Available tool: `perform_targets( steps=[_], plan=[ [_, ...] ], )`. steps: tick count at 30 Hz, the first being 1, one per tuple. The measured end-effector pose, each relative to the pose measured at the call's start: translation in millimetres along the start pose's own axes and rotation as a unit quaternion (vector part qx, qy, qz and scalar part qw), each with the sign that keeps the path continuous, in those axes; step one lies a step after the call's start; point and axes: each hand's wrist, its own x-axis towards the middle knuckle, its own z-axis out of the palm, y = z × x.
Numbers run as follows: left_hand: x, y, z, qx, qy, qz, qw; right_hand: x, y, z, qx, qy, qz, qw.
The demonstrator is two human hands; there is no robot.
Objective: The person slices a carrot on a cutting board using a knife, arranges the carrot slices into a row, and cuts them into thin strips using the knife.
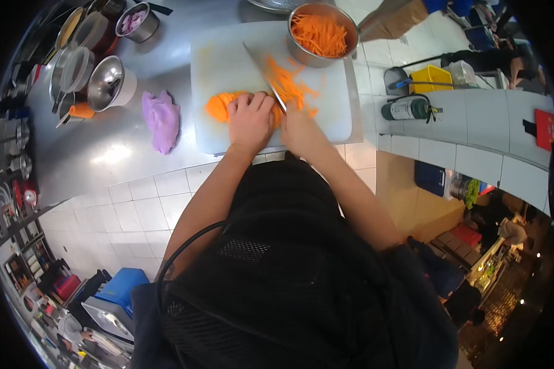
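On a white cutting board [228, 61], my left hand [251, 120] presses down on sliced carrot [217, 107], its fingers bent over the slices. My right hand [301, 132] is closed around the handle of a knife [260, 71], whose blade points up and to the left across the board. The blade lies right beside my left fingertips. To the right of the blade is a loose pile of carrot strips [289, 83]. A metal saucepan [317, 60] full of carrot strips stands at the board's top right corner.
Left of the board, a purple cloth [160, 121] lies on the steel counter [117, 166]. Farther left are a metal bowl [106, 83], a carrot piece [81, 111], and a pot of chopped purple onion [136, 23]. A fire extinguisher [406, 109] and other people are off to the right.
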Motion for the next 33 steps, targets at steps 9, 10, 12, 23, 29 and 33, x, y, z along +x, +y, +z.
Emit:
perform_targets(
  steps=[9, 10, 12, 23, 29, 33],
  plan=[
    [-6.9, 3.7, -7.8, -0.019, -0.005, 0.0, 1.0, -10.1, -2.5, -0.6, 0.029, -0.045, 0.038, 0.998],
    [-4.3, 3.0, -8.0, -0.022, -0.013, -0.003, 1.0, 4.7, -5.9, 1.4, 0.016, 0.003, -0.009, 1.0],
    [-2.2, 2.2, -9.3, -0.026, -0.02, 0.004, 0.999, 12.9, -24.4, -24.0, 0.035, -0.05, 0.042, 0.997],
    [-3.9, 1.6, -4.7, -0.04, -0.003, -0.006, 0.999, 22.8, -10.0, -14.6, -0.023, 0.027, -0.066, 0.997],
    [-4.6, -0.2, -4.9, -0.05, 0.009, -0.005, 0.999, -25.2, 26.9, 13.0, -0.041, 0.047, -0.128, 0.99],
    [-3.5, 1.6, -4.9, -0.041, -0.003, 0.009, 0.999, 6.9, -8.4, 5.5, 0.082, -0.039, 0.092, 0.992]
  ],
)
